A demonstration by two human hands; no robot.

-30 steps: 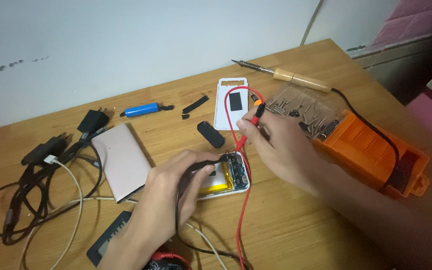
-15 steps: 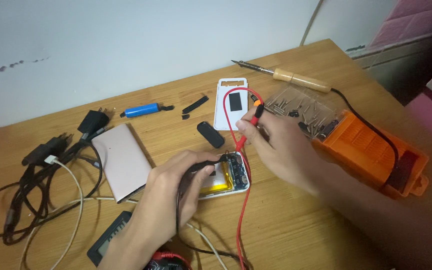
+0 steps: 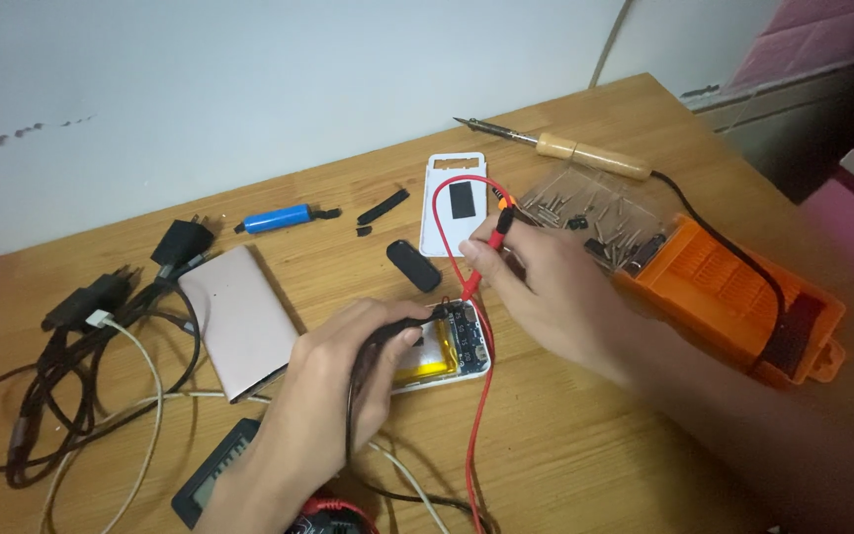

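Power bank (image 3: 447, 346), opened, lies mid-surface (image 3: 585, 435). Your left hand (image 3: 333, 396) grips the black probe (image 3: 397, 328) on its board; your right hand (image 3: 536, 287) pinches the red probe (image 3: 491, 242) angled down, so both tips reach contacts.

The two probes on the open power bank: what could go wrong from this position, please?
1. The red probe in the right hand and the black probe in the left hand meet the small circuit board close together; a slip could bridge contacts.
2. The yellow battery pouch lies bare beside the tips and could be pierced.
3. The red lead loops across the table; a tug might drag the probe.
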